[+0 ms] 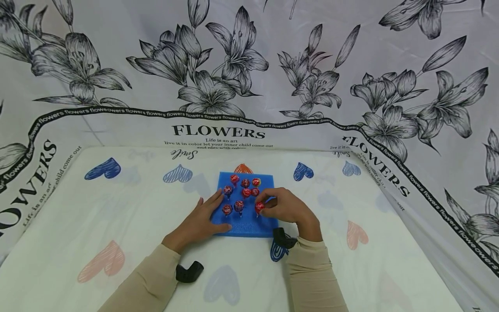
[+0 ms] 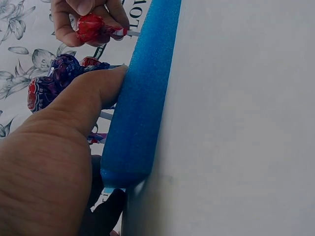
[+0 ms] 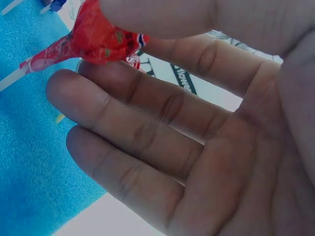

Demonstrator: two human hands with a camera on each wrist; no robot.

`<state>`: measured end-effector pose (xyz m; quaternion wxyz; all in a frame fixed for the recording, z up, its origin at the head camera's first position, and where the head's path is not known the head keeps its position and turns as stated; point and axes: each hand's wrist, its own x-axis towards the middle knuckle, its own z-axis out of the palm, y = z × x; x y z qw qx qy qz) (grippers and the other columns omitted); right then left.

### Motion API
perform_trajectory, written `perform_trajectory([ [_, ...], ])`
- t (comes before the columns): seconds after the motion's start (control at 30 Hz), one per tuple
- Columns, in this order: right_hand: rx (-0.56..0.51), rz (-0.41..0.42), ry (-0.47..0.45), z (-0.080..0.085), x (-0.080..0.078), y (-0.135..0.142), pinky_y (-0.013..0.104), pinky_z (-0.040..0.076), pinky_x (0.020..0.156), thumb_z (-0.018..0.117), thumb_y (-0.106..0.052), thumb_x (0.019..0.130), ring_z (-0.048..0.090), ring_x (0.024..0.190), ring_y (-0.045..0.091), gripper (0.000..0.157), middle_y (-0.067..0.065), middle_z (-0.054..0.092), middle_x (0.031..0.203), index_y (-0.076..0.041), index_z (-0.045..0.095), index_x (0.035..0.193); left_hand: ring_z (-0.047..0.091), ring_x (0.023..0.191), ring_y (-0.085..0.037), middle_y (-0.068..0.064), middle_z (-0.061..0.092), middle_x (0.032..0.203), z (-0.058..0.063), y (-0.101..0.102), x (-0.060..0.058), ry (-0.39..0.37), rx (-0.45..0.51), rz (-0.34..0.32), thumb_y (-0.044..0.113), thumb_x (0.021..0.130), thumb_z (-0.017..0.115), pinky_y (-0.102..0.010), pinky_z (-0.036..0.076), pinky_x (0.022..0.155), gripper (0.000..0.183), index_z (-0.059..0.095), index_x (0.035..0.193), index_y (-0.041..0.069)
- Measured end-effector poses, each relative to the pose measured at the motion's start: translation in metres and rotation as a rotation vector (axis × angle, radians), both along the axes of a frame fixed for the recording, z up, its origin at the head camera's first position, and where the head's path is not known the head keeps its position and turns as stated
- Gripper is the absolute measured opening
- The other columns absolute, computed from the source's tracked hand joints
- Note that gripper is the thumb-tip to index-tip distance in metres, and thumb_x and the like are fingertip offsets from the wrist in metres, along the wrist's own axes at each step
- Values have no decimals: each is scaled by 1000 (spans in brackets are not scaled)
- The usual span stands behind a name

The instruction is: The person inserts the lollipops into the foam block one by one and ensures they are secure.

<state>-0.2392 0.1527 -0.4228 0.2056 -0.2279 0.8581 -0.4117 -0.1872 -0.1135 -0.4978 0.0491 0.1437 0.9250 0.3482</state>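
A blue foam block (image 1: 249, 227) lies on the table with several wrapped lollipops standing in it by their sticks. My right hand (image 1: 286, 207) pinches a red lollipop (image 3: 101, 37) by its wrapped head, over the block's right side. In the right wrist view its white stick (image 3: 14, 78) runs down to the blue foam, and the other fingers stretch out beside it. My left hand (image 1: 200, 223) lies spread along the block's left edge, thumb on the front part of the top. Purple lollipops (image 2: 61, 71) stand just past that thumb in the left wrist view.
A white cloth printed with hearts (image 1: 103, 169) covers the table. Behind and to the sides hangs a flower-printed curtain (image 1: 234, 82). Black wrist mounts (image 1: 189, 271) sit at both sleeves, the right one (image 1: 283, 238) close to the block's front right corner.
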Motion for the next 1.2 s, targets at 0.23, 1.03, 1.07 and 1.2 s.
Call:
perform_trajectory([
  [0.23,-12,3,3,1,-1,6,43,54,82,73,-9,83,66,90,21,24,3,66,100,-13,70,106,11,144,-32,-1,14,160,1,1,-1,-19,6,8,54,78,75,-49,4,114,99,27,153,10],
  [1.03,0,-176,111,16,4,31,45,52,85,68,-18,90,65,97,21,24,9,67,109,-7,70,110,8,141,-44,-3,14,160,9,2,-1,-54,5,-6,55,78,74,-59,15,110,97,30,152,10],
  [1.07,6,-199,126,18,5,33,45,53,84,68,-20,90,65,97,21,23,7,68,108,-8,71,109,8,141,-45,-3,15,160,10,1,-1,-60,6,-7,55,78,74,-59,17,109,96,31,152,10],
  [1.2,-24,-302,228,29,10,41,44,53,80,68,-21,91,65,94,21,19,3,69,102,-10,72,106,15,141,-42,-3,19,159,12,-7,-1,-72,0,-11,52,80,74,-58,21,109,92,34,151,10],
])
